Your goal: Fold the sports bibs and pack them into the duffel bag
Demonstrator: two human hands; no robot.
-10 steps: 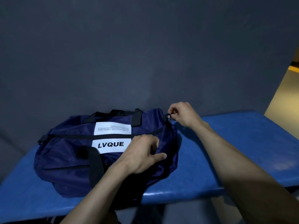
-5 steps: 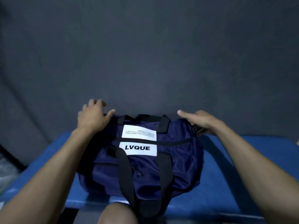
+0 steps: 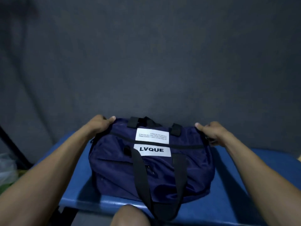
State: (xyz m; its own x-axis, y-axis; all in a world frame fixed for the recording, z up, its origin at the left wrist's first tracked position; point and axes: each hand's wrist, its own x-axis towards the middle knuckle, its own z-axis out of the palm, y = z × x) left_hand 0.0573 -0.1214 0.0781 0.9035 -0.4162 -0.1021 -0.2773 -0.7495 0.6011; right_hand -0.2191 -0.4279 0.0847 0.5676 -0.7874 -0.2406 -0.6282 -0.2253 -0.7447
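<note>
Fingers of my left hand (image 3: 99,123) curl over the left end of the navy duffel bag (image 3: 151,162), zipped shut on the blue desk (image 3: 232,176); my right hand (image 3: 211,132) grips its right end, thumb along the top.

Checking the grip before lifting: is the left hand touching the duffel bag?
Touching. The head view shows the left hand gripping the left end of the duffel bag, thumb on top.

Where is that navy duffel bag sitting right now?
The duffel bag lies in the middle of the head view on the blue bench, before the dark backdrop, with the left hand and right hand gripping its ends.
</note>
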